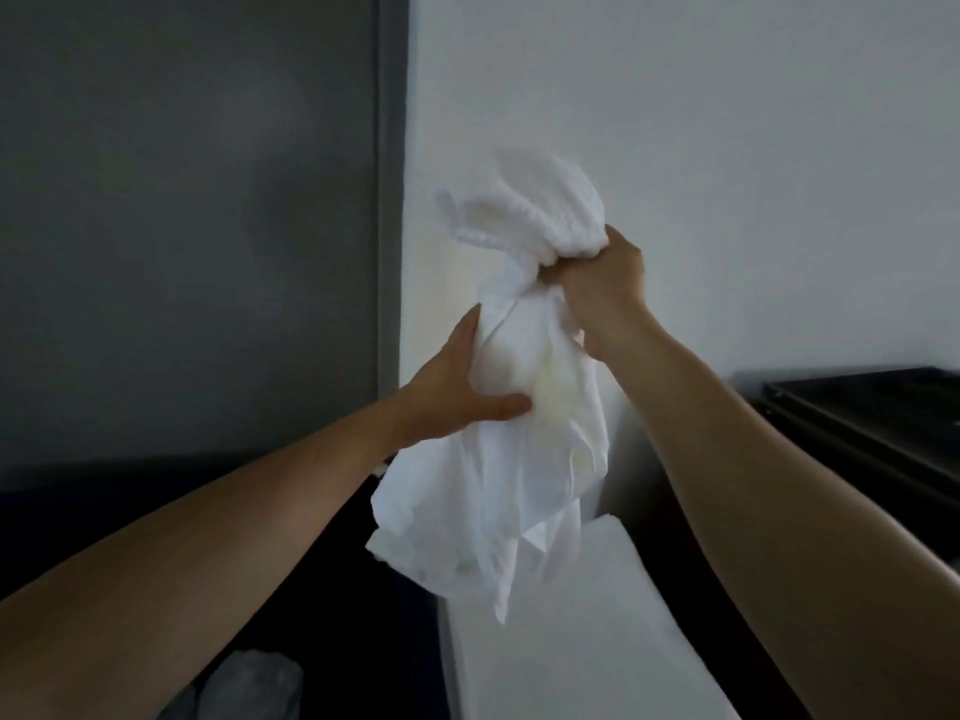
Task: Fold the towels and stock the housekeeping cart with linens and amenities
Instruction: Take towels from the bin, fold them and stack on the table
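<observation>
White cloth bundle [519, 407] held aloft, right hand [597, 283] gripping top, left hand [457, 387] gripping side

- A plain indoor housekeeping or linen area is suggested.
- A bare white wall [727, 122] is seen beside a grey door [182, 200] with its frame.
- Flat white linen [582, 646] is stacked below a held-up white cloth [519, 459]; a black tray-like surface [883, 413] is seen at right.

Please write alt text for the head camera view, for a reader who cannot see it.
Two bare hands hold up bunched white linen before a white wall. The right hand grips its gathered top; the left hand holds its side lower down.
</observation>
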